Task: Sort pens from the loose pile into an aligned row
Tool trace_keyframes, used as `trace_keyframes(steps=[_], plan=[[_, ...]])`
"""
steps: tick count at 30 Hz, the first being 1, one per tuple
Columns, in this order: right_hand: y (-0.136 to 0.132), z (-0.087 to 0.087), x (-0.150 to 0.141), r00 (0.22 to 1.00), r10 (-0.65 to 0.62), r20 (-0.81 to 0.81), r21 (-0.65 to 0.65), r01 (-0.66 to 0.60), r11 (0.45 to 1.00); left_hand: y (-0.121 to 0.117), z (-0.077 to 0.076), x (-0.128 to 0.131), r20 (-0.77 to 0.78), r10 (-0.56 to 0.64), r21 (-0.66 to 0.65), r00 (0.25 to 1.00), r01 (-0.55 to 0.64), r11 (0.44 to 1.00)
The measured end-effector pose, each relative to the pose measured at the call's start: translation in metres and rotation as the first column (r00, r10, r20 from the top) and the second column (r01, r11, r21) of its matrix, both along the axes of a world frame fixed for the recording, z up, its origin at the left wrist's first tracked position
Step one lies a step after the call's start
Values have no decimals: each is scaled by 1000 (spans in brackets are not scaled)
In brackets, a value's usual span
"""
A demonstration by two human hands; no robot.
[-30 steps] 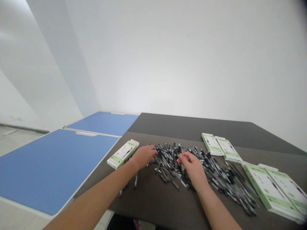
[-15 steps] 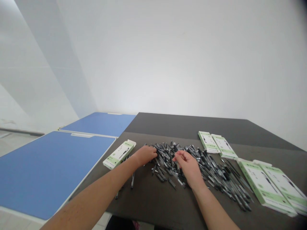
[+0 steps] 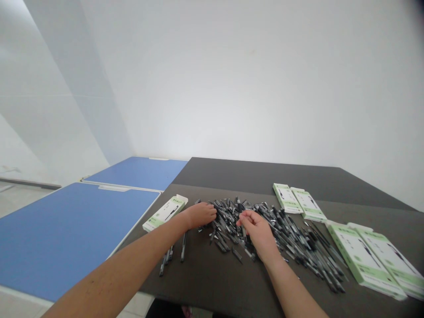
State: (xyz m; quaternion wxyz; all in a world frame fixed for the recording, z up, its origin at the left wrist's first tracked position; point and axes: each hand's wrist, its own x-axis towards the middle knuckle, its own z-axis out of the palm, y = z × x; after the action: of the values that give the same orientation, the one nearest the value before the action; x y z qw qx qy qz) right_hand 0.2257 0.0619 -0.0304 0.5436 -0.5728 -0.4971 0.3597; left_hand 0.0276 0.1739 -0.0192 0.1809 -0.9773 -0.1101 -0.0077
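Note:
A heap of black and clear pens is spread over the dark table. My right hand is over its middle, thumb and fingers pinched round a pen that stands nearly upright. At the heap's left edge is my left hand, back upward, fingers together and curled down onto the pens; whatever lies under them is hidden. Left of that hand, a green-and-white pen box lies slanted, partly behind my left forearm. A few separate pens lie beside and below this forearm.
Two green-and-white boxes lie side by side behind the heap on the right. Two more boxes lie nearer, at the right. Blue-topped tables adjoin the dark table on the left. A white wall rises behind.
My left hand has shifted slightly left, and its forearm has dropped lower, uncovering more of the loose pens. My right hand keeps its pinch in nearly the same place.

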Motion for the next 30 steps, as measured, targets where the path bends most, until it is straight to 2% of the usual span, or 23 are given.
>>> trace_keyframes(steps=[5, 8, 11, 14, 17, 20, 23, 25, 26, 27, 28, 29, 30], plan=[[0, -1, -1, 997, 57, -56, 7, -57, 998, -8, 16, -4, 31, 8, 18, 999, -9, 1000], [-1, 0, -4, 985, 96, -140, 13, -95, 995, -27, 30, -8, 70, 18, 35, 997, -20, 999], [-6, 4, -10, 953, 157, -258, -7, -164, 986, -53, 40, -14, 177, -10, 38, 984, 3, 999], [-13, 8, -18, 868, 301, -395, -61, -352, 934, -72, 41, -16, 218, -22, 63, 976, 8, 998], [-17, 10, -25, 831, 404, -383, -121, -478, 870, -79, 40, -15, 183, -45, 125, 982, 22, 992], [-16, 8, -28, 846, 403, -348, -177, -481, 858, -81, 38, -13, 195, -62, 116, 979, 40, 992], [-14, 6, -26, 860, 354, -367, -166, -435, 885, -85, 35, -12, 334, 6, 26, 943, -15, 1000], [-13, 6, -25, 860, 328, -392, -137, -407, 903, -90, 33, -10, 517, 198, -145, 833, -142, 979], [-13, 6, -24, 857, 325, -400, -125, -403, 907, -92, 32, -9, 594, 336, -283, 731, -201, 938], [-14, 7, -25, 853, 331, -404, -118, -407, 906, -95, 31, -7, 636, 480, -441, 605, -225, 869], [-15, 7, -25, 848, 344, -403, -113, -420, 901, -97, 31, -5, 633, 607, -596, 480, -197, 778], [-16, 8, -26, 845, 362, -394, -111, -435, 894, -98, 31, -3, 592, 708, -727, 386, -123, 675], [-17, 9, -27, 843, 383, -377, -112, -452, 885, -100, 32, 0, 537, 778, -818, 327, -23, 575]])
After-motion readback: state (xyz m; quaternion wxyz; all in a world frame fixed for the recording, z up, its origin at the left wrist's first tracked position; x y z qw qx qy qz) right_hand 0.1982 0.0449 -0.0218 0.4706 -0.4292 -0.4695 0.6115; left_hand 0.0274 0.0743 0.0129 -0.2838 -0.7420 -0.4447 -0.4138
